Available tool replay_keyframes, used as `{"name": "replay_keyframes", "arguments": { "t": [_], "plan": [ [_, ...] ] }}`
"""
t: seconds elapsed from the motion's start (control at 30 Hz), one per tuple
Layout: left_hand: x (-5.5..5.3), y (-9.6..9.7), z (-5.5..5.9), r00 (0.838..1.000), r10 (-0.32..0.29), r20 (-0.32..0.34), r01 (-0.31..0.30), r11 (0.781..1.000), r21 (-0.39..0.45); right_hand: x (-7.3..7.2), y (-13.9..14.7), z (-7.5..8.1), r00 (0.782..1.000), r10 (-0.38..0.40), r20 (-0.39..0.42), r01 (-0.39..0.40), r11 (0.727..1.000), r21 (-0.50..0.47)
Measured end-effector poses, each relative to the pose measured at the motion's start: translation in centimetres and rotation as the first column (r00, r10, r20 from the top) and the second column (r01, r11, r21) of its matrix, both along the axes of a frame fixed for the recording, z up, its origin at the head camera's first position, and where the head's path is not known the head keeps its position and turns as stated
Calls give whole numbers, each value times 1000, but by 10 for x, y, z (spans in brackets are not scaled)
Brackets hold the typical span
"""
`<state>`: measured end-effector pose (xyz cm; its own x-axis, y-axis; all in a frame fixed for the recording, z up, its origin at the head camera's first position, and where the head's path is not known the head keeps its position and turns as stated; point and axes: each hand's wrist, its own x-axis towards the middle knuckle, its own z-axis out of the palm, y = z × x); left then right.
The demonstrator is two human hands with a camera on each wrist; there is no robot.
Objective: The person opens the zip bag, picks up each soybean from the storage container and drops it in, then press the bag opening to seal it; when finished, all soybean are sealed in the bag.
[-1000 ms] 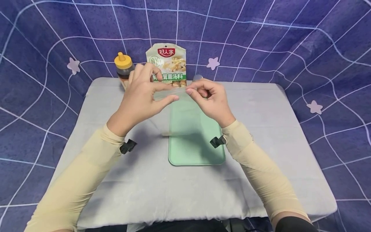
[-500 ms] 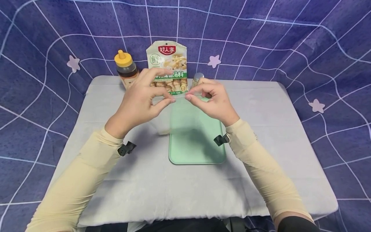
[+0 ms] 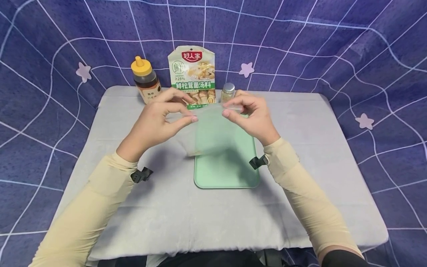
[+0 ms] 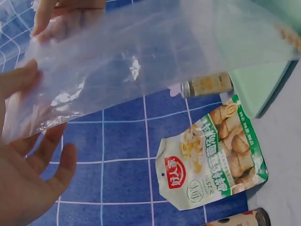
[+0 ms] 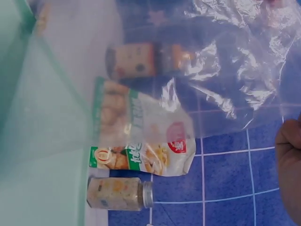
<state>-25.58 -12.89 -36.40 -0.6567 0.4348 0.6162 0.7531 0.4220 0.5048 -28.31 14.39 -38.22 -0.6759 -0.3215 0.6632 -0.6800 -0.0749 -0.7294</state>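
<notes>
A clear plastic bag (image 3: pixel 213 135) hangs between both hands, over the green tray (image 3: pixel 227 178) and its left edge. Small light-brown pieces (image 4: pixel 290 38) show at its bottom end in the left wrist view; their kind is unclear. My left hand (image 3: pixel 151 120) pinches the top edge at the left between thumb and index finger, the other fingers spread behind the film. At the right end of that edge, my right hand (image 3: pixel 255 115) grips the film between thumb and curled fingers. Seen from the right wrist, the shiny, creased film (image 5: pixel 225 70) covers much of the scene.
Behind the bag stand a soup-seasoning pouch (image 3: pixel 192 76), a yellow-capped sauce bottle (image 3: pixel 146 81) and a small silver-lidded spice jar (image 3: pixel 228 92). A grey cloth covers the table (image 3: pixel 300 155). A blue grid-patterned curtain (image 3: pixel 300 48) surrounds its back and sides.
The hands have drawn apart along the bag's top edge, the left going left and the right going right. My left thumb and index finger, spread a second ago, have closed on the film.
</notes>
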Motion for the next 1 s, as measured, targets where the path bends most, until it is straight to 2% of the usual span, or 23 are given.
{"name": "replay_keyframes", "arguments": {
  "t": [0.1, 0.17, 0.27, 0.4, 0.6, 0.77, 0.83, 1.0],
  "plan": [
    [0, -1, -1, 997, -70, 46, 69, 997, 22, -7, 3, -10, 1000, 27, 11, -27, 1000, 12],
    [1, -2, 0, 995, -83, 62, 82, 996, 25, -11, 4, -14, 1000, 22, 5, -22, 1000, 8],
    [9, -1, 9, 996, -64, 67, 60, 996, 59, -7, 5, -9, 1000, 17, 0, -17, 1000, -17],
    [19, 0, 18, 999, -22, 35, 17, 990, 137, 3, 6, 3, 1000, 31, 2, -30, 998, -56],
    [13, -9, 6, 1000, 17, 26, -21, 980, 196, 5, 11, 7, 1000, -5, 12, 6, 992, -126],
    [5, -12, -4, 1000, -3, 2, 2, 980, 200, -1, 15, -1, 1000, -19, 0, 19, 988, -152],
    [4, -11, -5, 1000, -12, 21, 8, 978, 210, -5, 15, -7, 1000, -20, 8, 21, 985, -172],
    [12, -3, -1, 997, -24, 79, 6, 975, 220, -13, 16, -19, 999, -19, 40, 27, 981, -194]
  ]
}}
